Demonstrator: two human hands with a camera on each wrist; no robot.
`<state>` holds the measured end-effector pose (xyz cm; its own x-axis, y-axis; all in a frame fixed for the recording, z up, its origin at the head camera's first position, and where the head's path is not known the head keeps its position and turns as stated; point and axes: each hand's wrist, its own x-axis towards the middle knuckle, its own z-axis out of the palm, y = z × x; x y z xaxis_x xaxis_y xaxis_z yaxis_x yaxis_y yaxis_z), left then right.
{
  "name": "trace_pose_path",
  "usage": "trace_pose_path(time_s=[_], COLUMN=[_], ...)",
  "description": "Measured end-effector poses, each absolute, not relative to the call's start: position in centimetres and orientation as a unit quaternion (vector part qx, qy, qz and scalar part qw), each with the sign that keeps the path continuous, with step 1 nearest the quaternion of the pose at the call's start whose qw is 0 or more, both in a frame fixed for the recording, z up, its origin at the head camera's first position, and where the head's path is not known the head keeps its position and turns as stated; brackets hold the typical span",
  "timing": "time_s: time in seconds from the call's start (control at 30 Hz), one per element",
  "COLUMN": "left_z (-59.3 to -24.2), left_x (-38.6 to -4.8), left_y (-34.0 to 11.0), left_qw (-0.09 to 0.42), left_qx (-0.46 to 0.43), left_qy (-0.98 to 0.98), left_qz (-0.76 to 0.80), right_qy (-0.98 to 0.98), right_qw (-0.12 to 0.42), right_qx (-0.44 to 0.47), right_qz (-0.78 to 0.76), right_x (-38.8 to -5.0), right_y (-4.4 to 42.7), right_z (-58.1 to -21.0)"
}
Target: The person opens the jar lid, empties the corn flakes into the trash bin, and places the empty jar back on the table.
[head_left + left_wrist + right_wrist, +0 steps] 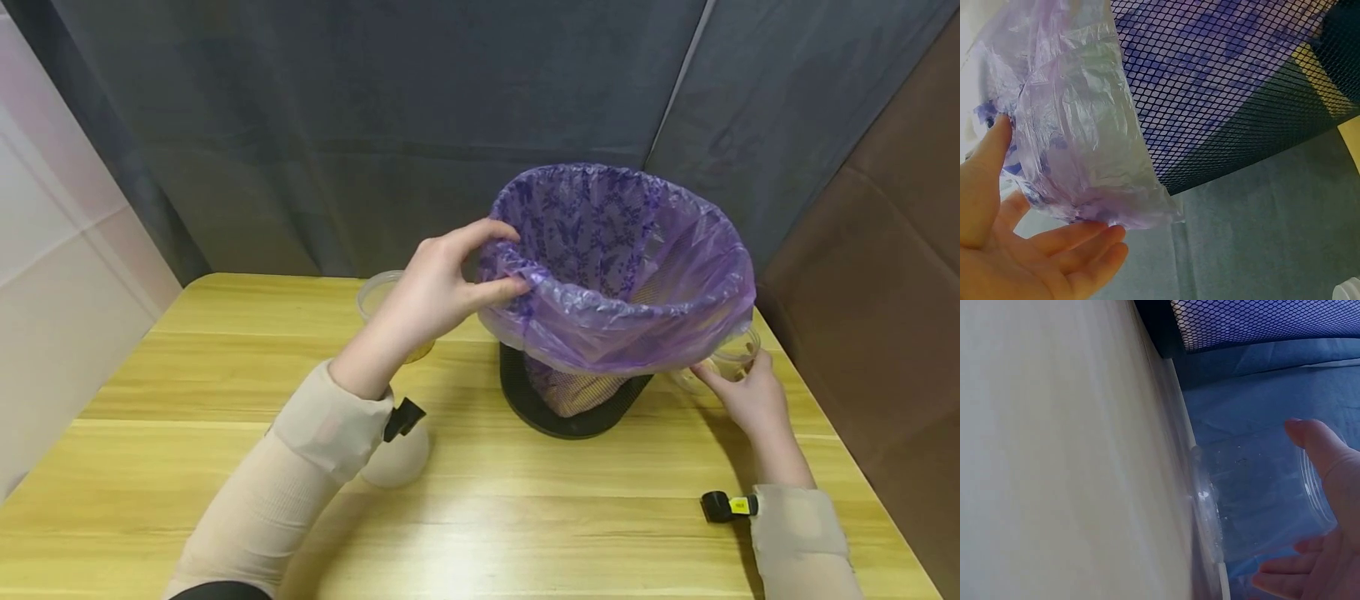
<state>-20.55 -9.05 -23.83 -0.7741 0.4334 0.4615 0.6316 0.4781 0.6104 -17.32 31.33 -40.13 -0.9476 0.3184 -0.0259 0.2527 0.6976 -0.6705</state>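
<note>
A black mesh trash can (577, 421) stands on the table, lined with a purple patterned trash bag (622, 333) folded over its rim. My left hand (442, 287) grips the bag-covered rim on its left side, the thumb outside and a finger over the edge. In the left wrist view, the other fingers lie under the loose bag fold beside the mesh. To the right of the can, my right hand (753, 400) holds a clear plastic jar (1260, 494) low at the table. Its thumb and fingers are on opposite sides of the jar near the mouth.
Behind my left forearm stands another clear container (375, 292), partly hidden. A pale round object (401, 458) lies under the left wrist, its kind unclear. Grey cloth (337, 150) hangs behind the wooden table (225, 358), and a brown panel (892, 250) borders the right.
</note>
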Motion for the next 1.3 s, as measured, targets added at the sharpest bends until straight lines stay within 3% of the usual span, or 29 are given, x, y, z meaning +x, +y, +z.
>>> trace_pose_path(time_s=[0.4, 1.3], left_z=[-24.6, -26.2], left_x=[-20.0, -19.9], left_y=[-9.7, -13.2], left_qw=[0.133, 0.141], left_qx=[-0.295, -0.249], left_qy=[-0.87, -0.883], left_qz=[-0.371, -0.372], right_qy=[-0.917, -0.878], right_qw=[0.054, 0.203], right_qx=[-0.142, -0.156], right_qz=[0.37, 0.405], right_x=[-17.0, -13.5], right_y=[31.6, 28.9], right_z=[-38.5, -31.6])
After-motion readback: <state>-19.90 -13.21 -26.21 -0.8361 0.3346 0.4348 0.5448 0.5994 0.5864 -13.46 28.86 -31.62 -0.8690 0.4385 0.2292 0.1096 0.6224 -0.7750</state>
